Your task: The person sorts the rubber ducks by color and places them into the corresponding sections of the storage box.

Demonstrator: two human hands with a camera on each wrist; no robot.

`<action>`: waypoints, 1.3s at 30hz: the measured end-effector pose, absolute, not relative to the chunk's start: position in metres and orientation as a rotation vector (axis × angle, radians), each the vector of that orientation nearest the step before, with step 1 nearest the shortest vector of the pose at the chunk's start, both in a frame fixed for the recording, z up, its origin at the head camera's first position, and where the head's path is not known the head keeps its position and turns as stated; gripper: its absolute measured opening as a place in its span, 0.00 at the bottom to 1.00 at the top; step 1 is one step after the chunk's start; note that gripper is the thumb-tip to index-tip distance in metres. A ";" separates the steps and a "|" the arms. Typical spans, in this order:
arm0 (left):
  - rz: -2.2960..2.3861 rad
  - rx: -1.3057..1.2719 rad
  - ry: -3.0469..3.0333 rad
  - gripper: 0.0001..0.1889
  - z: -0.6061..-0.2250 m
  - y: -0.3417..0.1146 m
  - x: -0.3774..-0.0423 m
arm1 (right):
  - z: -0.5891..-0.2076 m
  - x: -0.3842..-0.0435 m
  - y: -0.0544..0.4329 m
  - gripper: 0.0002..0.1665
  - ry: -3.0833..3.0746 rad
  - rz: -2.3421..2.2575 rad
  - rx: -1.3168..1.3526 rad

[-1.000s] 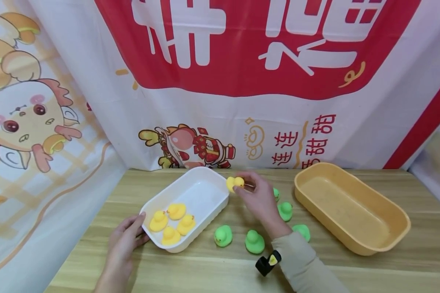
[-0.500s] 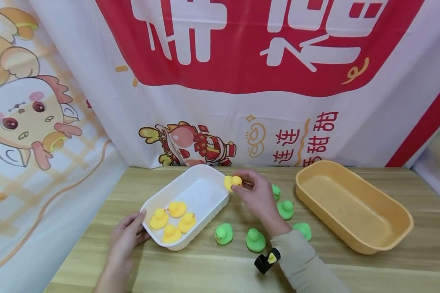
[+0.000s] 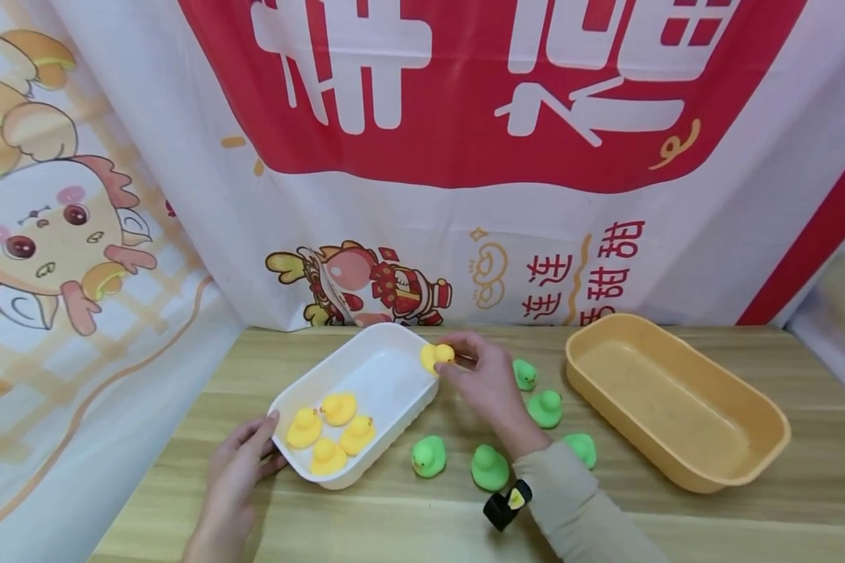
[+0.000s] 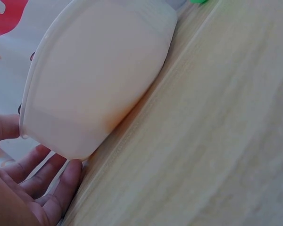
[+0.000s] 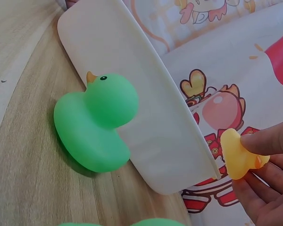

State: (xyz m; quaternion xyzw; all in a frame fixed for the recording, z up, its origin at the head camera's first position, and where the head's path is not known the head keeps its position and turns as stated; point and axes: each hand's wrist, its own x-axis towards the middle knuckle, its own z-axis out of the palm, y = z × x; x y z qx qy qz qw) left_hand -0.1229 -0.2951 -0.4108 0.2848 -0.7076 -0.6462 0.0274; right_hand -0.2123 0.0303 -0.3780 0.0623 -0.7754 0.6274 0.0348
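In the head view a white plastic tub (image 3: 387, 426) stands at an angle on the table, with several yellow rubber ducks (image 3: 329, 456) at its near end. My left hand (image 3: 238, 461) grips that near end. Its thumb lies at the rim and its fingers (image 4: 68, 181) go under the corner. My right hand (image 3: 480, 378) pinches another yellow rubber duck (image 3: 433, 357) between thumb and fingers, over the tub's far right rim. From the right wrist view, this duck (image 5: 236, 153) is just above the rim. Several green rubber ducks (image 3: 489, 467) sit on the table right of the tub.
A tan plastic tub (image 3: 676, 407) with nothing in it stands on the right of the wooden table (image 3: 366, 524). Behind the table hangs a printed white and red cloth (image 3: 465, 211). A black strap device (image 3: 505, 507) is on the right wrist.
My right hand has moved a little to the left with the yellow rubber duck, bringing it over the white tub's rim. The left hand keeps its grip on the tub.
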 end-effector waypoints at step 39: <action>-1.986 0.888 -2.198 0.34 -0.413 -0.296 -0.121 | -0.379 -0.245 -0.044 0.16 -2.943 1.292 0.764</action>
